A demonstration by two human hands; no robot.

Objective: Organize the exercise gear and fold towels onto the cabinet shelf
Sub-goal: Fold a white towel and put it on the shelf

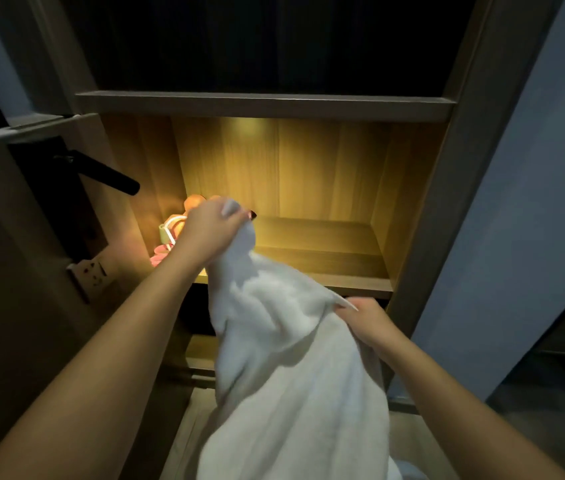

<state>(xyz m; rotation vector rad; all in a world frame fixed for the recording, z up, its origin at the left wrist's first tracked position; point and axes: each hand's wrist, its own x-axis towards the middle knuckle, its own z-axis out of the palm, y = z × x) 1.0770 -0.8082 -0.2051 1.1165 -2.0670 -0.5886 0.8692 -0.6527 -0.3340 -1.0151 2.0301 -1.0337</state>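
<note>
Hanging before the lit cabinet shelf [322, 251], the white towel [294, 368] is slanting far-left to near-right (bulk drooping below); the left hand [210, 230] is pinching its far corner nearer the shelf, the right hand [365, 322] gripping the near edge

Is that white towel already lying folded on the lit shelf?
No, the white towel hangs unfolded in front of the cabinet, gripped by the left hand and the right hand, not on the lit shelf.

On cabinet shelf [326, 258], far 9 o'clock corner: exercise gear [170, 231], behind left hand [211, 230]. Before shelf edge, 6 o'clock: towel [291, 358], right hand [365, 320] at its 3 o'clock.
</note>
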